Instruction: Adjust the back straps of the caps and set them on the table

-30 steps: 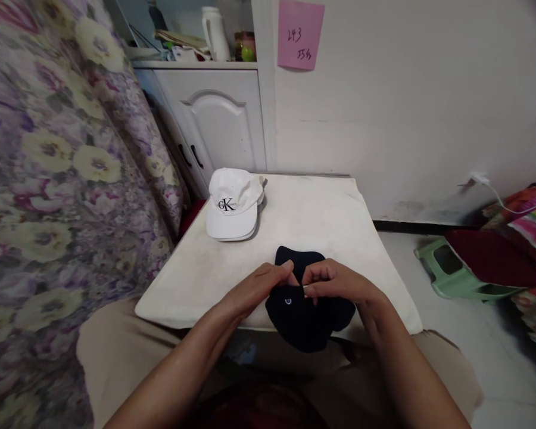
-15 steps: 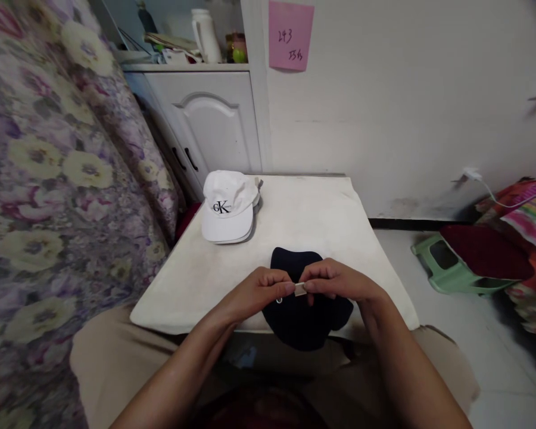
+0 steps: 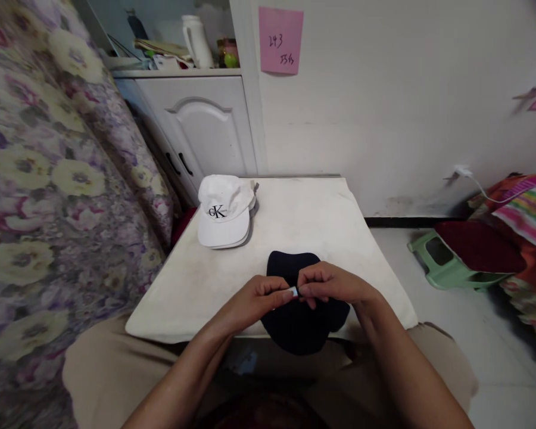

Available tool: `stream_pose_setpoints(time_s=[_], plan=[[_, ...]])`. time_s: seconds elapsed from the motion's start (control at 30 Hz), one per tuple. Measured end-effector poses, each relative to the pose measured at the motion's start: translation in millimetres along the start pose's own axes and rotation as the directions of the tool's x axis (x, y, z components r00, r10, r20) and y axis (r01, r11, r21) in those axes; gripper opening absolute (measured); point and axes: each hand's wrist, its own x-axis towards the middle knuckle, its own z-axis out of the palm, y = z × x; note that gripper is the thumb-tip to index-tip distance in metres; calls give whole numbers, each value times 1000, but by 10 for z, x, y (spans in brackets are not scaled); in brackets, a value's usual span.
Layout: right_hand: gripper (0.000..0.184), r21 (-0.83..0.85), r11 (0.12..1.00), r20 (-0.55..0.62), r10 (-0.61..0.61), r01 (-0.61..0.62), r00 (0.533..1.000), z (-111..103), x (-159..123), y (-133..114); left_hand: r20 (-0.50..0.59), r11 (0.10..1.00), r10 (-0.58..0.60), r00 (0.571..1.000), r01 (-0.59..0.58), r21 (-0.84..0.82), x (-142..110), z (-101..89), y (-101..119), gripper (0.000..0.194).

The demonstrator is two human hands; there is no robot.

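A dark navy cap [image 3: 300,335] lies near the front edge of the white-covered table, its front part jutting past the edge toward me. Over it, my left hand [image 3: 261,299] is closed in a pinch on a small whitish tab [image 3: 294,292] with a bluish face. My right hand [image 3: 330,285] is closed too, its thumb and fingertips pinched on a dark part of the cap right beside the tab. The exact bit under the right fingertips is hidden. Toward the table's back left sits a white cap [image 3: 226,208] with black letters, a grey edge showing beneath it.
The table cover [image 3: 304,214] reaches back to the wall. A flowered curtain [image 3: 71,179] hangs at left, beside a white cabinet [image 3: 205,134] with a white jug [image 3: 197,43] on top. Right of the table stands a green stool [image 3: 446,268] with a dark red top.
The pinched tab, tan before, now shows a whitish-blue face. My right fingertips have shifted slightly off it, and my left thumb stays on it. The view has moved a little.
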Motion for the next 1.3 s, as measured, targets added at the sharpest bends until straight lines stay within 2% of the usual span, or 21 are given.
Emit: stream_pose_setpoints(time_s=[0.2,0.4,0.6,1.0,1.13,1.3], plan=[[28,61,998,-28,15,-14,999,-34,-16,15,-37,999,-22,999,21,-29,-8,-40,-21,32],[22,231,973,73,-37,19,997,-127,-69,98,-56,994,-47,997,41,-98,-12,-138,-62,33],[21,368,930,23,-9,0,1000,-162,-46,200,-39,986,-39,998,33,-161,11,-203,-146,31],[22,376,925,-118,-17,60,993,-153,4,187,96,911,-38,995,74,-406,77,-206,-228,33],[21,361,930,-156,-7,64,988,-186,-8,200,111,916,-56,992,95,-389,109,-195,-211,30],[23,303,952,-165,5,46,986,-234,-37,204,68,954,-75,995,92,-285,113,-186,-131,30]])
